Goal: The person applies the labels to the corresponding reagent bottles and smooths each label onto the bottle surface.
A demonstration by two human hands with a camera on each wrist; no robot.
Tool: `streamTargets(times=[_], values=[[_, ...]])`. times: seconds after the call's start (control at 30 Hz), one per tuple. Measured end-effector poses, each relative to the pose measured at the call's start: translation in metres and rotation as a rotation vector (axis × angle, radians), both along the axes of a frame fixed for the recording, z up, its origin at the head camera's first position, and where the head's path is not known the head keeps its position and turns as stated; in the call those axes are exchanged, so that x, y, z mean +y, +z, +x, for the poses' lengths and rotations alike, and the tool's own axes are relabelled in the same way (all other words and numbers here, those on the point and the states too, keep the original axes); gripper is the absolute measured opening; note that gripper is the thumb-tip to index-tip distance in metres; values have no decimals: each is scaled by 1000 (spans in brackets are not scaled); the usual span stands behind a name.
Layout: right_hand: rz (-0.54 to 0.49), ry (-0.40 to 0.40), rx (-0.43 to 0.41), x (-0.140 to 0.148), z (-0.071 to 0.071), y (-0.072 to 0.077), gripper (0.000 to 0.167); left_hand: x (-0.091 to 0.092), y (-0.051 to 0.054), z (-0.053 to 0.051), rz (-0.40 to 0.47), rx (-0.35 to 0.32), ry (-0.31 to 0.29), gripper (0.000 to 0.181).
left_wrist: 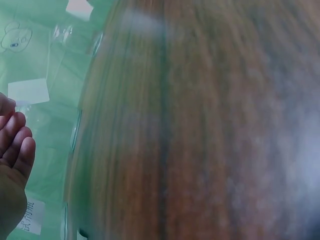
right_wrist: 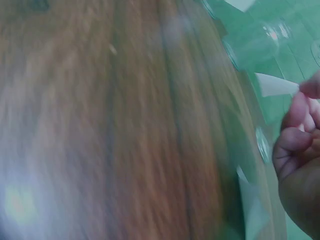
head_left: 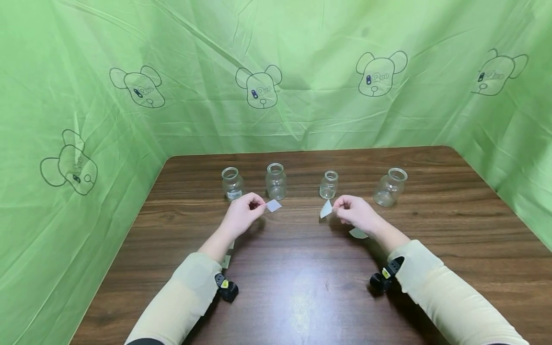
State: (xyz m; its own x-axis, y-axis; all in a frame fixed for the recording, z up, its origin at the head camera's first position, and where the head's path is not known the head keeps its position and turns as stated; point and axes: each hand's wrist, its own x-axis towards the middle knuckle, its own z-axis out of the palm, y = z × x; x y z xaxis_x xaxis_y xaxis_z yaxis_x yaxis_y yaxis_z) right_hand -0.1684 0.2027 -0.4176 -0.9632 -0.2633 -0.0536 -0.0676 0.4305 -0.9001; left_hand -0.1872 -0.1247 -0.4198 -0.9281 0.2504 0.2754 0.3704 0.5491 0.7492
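My left hand (head_left: pixel 241 214) pinches a small white paper label (head_left: pixel 273 205) by its edge, just in front of a clear glass jar (head_left: pixel 276 184). In the left wrist view this label (left_wrist: pixel 29 92) looks blank. Another white label (head_left: pixel 326 209) is pinched between the thumb and fingers of my right hand (head_left: pixel 355 212), in front of a smaller jar (head_left: pixel 328 187). Behind the left hand stands a jar (head_left: pixel 231 181) with a handwritten label (head_left: pixel 235 195) on its front. At the far right is an unlabelled jar (head_left: pixel 390 188).
A loose label (head_left: pixel 358 233) lies under the right wrist. More pale labels (head_left: pixel 226 261) lie beside the left forearm, partly hidden by it. The brown wooden table (head_left: pixel 297 268) is bordered by green cloth (head_left: pixel 302 110) at the back and sides.
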Motion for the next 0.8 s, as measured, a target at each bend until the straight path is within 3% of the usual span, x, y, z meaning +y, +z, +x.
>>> streamTargets(times=[0.43, 0.6, 0.8], values=[[122, 97, -47, 35, 5, -3, 15, -5, 4, 1, -3, -23, 14, 5], [165, 69, -27, 44, 6, -5, 19, -7, 3, 0, -6, -23, 7, 4], [142, 21, 4, 48, 6, -5, 20, -7, 3, 0, 1, -14, 8, 3]])
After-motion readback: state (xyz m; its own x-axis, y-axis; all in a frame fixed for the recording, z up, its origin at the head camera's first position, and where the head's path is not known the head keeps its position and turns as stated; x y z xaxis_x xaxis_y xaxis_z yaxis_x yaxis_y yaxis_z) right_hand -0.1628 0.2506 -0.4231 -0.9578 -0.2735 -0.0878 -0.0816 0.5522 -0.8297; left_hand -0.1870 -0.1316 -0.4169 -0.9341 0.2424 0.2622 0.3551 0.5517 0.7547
